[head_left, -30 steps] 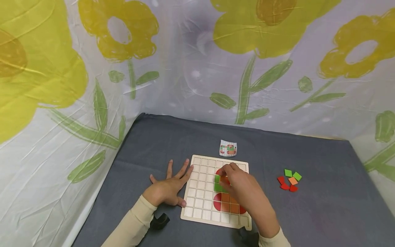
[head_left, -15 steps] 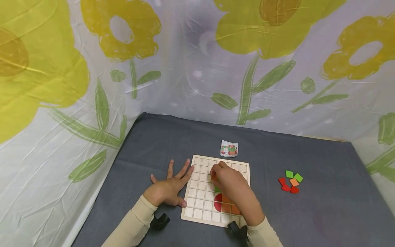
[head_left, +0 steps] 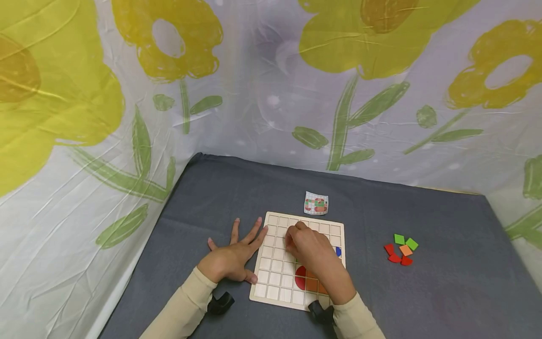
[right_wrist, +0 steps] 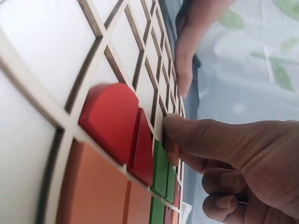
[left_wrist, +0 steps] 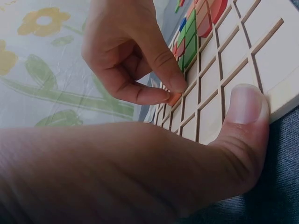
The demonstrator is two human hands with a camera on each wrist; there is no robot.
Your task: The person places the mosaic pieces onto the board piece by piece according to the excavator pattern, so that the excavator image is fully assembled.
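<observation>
1. Head view: shows left hand spread wide, gripping nothing, thumb and index at the grid board's left edge; right hand curled over the board, fingertips hidden; loose tiles toward the bench's right edge; picture card between board and bench's far edge.
2. Left wrist view: shows right thumb and finger nearly closed, pinching an orange tile at the grid.
3. Right wrist view: shows right thumb beyond red tiles seated in the board.

grey cloth under grid board, card, loose tiles
</observation>
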